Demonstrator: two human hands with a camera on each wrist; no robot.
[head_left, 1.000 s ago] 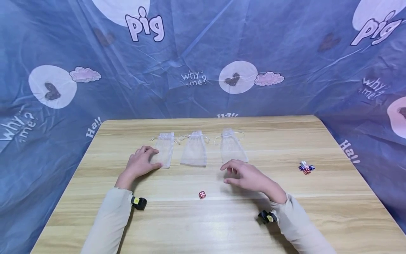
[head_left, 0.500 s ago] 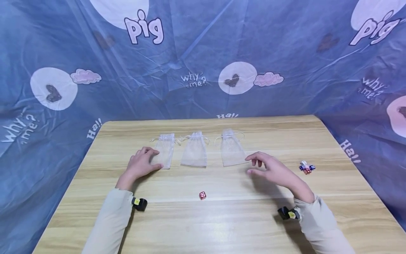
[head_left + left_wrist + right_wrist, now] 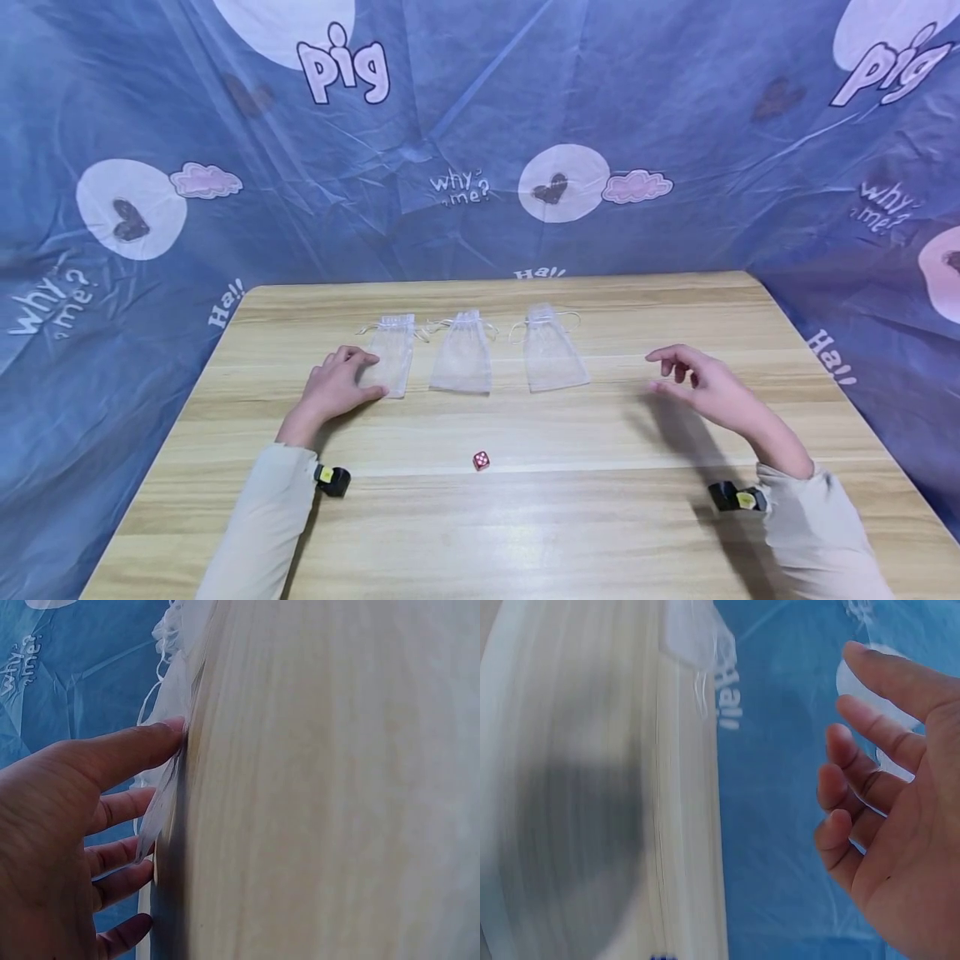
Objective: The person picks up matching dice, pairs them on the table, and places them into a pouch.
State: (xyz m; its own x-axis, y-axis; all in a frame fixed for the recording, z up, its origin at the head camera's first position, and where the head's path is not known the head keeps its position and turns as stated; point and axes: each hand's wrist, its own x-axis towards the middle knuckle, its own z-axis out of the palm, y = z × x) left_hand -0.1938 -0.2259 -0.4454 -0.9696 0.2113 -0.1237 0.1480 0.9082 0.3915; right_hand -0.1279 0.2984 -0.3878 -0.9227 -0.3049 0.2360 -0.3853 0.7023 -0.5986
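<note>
Three sheer white drawstring pouches lie flat in a row on the table: a left pouch, a middle pouch and a right pouch. My left hand rests at the left pouch, thumb tip on its lower edge and fingers along its side; the left wrist view has the thumb against the pouch fabric. My right hand hovers over the right part of the table, fingers loosely bent, holding nothing, as the right wrist view confirms. A single red die lies in front of the pouches.
The wooden table backs onto a blue printed cloth. The small dice pile at the right is hidden behind my right hand in the head view; a sliver of a blue die peeks in at the right wrist view's bottom edge.
My right hand has moved rightward from in front of the right pouch, now covering the place where the dice pile was seen. My left hand stays at the left pouch.
</note>
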